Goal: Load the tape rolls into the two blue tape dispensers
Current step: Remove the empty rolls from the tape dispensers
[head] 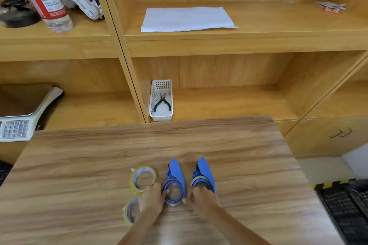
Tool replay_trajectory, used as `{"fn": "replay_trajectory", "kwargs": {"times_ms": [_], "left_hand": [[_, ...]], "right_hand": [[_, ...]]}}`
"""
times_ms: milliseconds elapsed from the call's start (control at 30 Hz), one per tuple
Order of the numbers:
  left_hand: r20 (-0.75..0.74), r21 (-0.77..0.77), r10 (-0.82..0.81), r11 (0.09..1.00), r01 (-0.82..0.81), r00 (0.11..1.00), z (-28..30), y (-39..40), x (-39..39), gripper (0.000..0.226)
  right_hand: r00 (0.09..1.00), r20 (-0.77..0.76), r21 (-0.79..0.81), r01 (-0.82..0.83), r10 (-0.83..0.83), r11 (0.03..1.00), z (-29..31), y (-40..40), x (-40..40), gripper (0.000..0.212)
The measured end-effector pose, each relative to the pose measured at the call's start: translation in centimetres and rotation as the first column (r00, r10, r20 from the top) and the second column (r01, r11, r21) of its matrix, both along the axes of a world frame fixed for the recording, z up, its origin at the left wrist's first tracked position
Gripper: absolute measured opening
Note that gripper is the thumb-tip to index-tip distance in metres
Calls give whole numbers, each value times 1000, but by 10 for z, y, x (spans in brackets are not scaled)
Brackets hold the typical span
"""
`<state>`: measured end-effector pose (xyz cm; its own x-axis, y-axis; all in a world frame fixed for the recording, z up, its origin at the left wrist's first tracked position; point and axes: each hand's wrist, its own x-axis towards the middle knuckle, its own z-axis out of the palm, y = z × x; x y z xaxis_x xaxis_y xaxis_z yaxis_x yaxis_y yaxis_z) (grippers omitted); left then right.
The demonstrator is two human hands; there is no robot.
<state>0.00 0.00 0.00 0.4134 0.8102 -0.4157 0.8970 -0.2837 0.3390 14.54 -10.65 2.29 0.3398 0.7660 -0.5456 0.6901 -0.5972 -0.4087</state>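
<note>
head view | two blue tape dispensers (175,181) (205,177) side by side on wooden table (239,155) | left hand (152,198) fingers pinch left dispenser's ring | right hand (203,198) curled on right dispenser, grip unclear | two yellow-edged tape rolls (143,178) (131,210) just left

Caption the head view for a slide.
Both hands, left hand and right hand, at two blue tape dispensers; two yellow tape rolls wait alongside.

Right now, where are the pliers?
In the head view, the pliers lie in the white basket on the lower shelf, just beyond the table's far edge, left of centre.
</note>
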Motion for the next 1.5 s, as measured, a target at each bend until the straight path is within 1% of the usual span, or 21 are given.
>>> {"fn": "replay_trajectory", "kwargs": {"times_ms": [67,200,367,567,667,800,867,1033,1167,1267,1367,1433,1500], "left_hand": [[-11,5,-26,1000,26,1000,-1,1,1,33],[16,14,-23,1000,23,1000,-7,-2,0,27],[142,24,-25,999,22,990,-14,1,-5,16],[179,12,-25,1000,23,984,-17,7,-13,6],[204,0,-22,1000,22,979,-20,7,-15,13],[250,-7,11,1000,-10,968,-20,4,-11,12],[263,15,6,1000,-10,965,-19,1,-11,6],[285,90,-21,996,-5,958,-18,-7,-12,13],[302,88,-8,996,-20,953,-11,-12,-10,12],[268,75,-6,997,-14,963,-4,-15,-5,17],[225,106,-25,994,1,974,5,-19,-1,18],[258,128,-30,992,-3,966,8,-19,-2,14],[335,142,-22,989,-28,942,12,-22,-9,10]], "right_hand": [[999,50,-28,-16,18,999,-3,5,-4,34],[995,93,-55,-30,35,998,-5,11,-11,37],[993,114,-12,-22,23,1000,-8,9,-9,32],[985,166,2,-48,47,999,-10,8,2,28],[980,187,7,-69,67,998,-9,6,7,27],[981,189,27,-59,53,998,-8,5,9,26],[984,177,31,-42,35,999,-7,4,10,25],[988,153,44,-31,24,999,-4,1,10,18],[986,167,67,-34,22,997,1,-1,9,22],[983,177,58,-52,41,997,4,-4,6,21],[984,175,54,-54,44,997,7,-8,5,21],[988,155,73,-31,20,997,10,-11,5,22],[994,113,93,-4,-7,996,11,-14,6,23]]}}
